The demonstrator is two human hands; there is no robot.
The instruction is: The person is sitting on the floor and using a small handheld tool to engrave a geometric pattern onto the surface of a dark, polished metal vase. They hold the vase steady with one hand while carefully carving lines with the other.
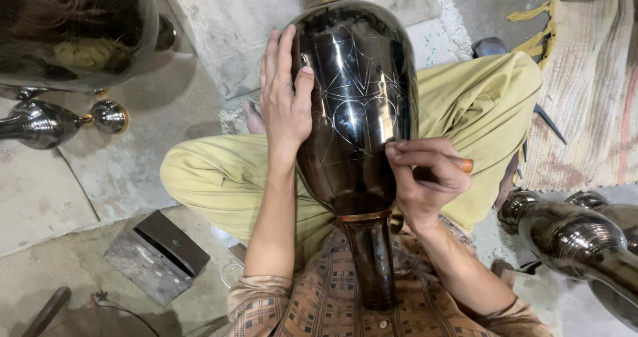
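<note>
We hold a large, glossy black metal vase [355, 104] with thin pale lines scratched into its belly; it lies across our lap, its narrow neck pointing back toward our checked shirt [319, 304] and its wide body resting over our crossed legs in yellow-green trousers [219, 177]. A copper-coloured band [364, 215] rings the place where body meets neck. Our left hand [284, 101] lies flat and open against the vase's left flank, fingers spread upward, steadying it. Our right hand [422, 174] is closed around a slim tool with an orange-brown wooden handle [465, 165], its working end set against the scratched surface; the tip itself is hidden by our fingers.

Around us we count four more dark polished metal vessels: a big rounded one [73, 31] at the upper left, a smaller one with knobbed stem [46, 123] just below it, and two [575, 237] at the lower right. A grey rectangular metal box [156, 256] sits on the concrete floor by our left knee. A woven striped mat with yellow fringe [591, 91] lies to the right.
</note>
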